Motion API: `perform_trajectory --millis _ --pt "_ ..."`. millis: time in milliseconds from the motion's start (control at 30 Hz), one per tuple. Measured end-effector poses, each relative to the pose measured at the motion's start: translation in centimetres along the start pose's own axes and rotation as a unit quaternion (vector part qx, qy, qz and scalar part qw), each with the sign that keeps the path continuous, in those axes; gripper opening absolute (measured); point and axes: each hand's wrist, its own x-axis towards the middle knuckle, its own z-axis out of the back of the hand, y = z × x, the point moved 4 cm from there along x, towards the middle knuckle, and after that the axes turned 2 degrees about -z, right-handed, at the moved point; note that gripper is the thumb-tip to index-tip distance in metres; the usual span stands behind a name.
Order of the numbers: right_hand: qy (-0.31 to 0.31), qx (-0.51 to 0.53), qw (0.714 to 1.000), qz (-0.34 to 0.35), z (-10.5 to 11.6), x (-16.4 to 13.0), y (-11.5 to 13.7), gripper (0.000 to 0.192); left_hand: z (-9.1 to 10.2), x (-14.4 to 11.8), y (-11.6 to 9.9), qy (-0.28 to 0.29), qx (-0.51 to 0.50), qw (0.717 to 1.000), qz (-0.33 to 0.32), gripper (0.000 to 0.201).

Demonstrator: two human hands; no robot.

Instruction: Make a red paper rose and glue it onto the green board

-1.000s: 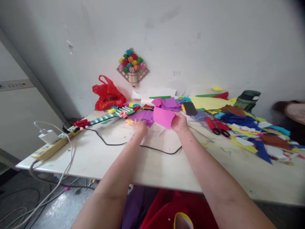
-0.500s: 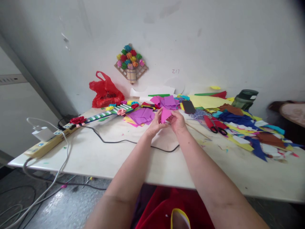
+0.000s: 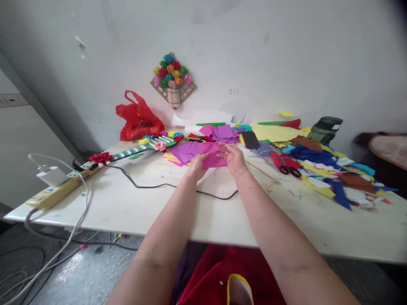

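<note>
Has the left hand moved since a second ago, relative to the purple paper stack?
Yes. The left hand has left the purple paper stack, shifting right to hold the pink sheet with the right hand.

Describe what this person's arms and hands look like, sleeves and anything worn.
Both forearms are bare up past the elbows, with no sleeves in view. The left hand and right hand show no gloves or watch; rings cannot be made out. Red clothing shows below the table edge.

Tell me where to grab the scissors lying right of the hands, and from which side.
Take the scissors by the black finger loops, coming from the near table edge. The loops point toward the person and lie clear, while the red-covered blade end points away toward the blue yarn and paper scraps, so a grip there would likely be awkward.
</note>
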Motion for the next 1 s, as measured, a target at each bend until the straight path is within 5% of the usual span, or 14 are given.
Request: perform_trajectory --millis 167,333,533,700,833,1000 --pt "-0.075 -0.030 0.997 0.019 1.7 0.7 1.1 0.011 0.2 0.1 0.6 0.001 -0.236 0.967 0.099 0.015" --pt "-0.131 -0.093 0.987 0.026 3.4 1.2 2.0 0.006 0.4 -0.5 0.6 0.017 -0.249 0.959 0.134 0.012" --pt "-0.007 -0.204 0.977 0.056 3.0 1.0 2.7 0.018 0.5 -0.5 0.6 0.023 -0.210 0.967 0.144 0.019" --pt "0.119 -0.349 0.924 0.098 1.4 0.6 2.5 0.029 0.3 -0.6 0.8 0.040 -0.204 0.965 0.158 0.020" --pt "0.109 -0.412 0.896 0.121 1.0 0.8 2.2 0.012 0.2 -0.9 0.8 0.058 -0.191 0.965 0.168 0.017" --pt "0.047 -0.440 0.892 0.097 1.7 0.9 2.2 0.034 0.2 -0.8 0.7 0.103 -0.144 0.975 0.133 0.014"
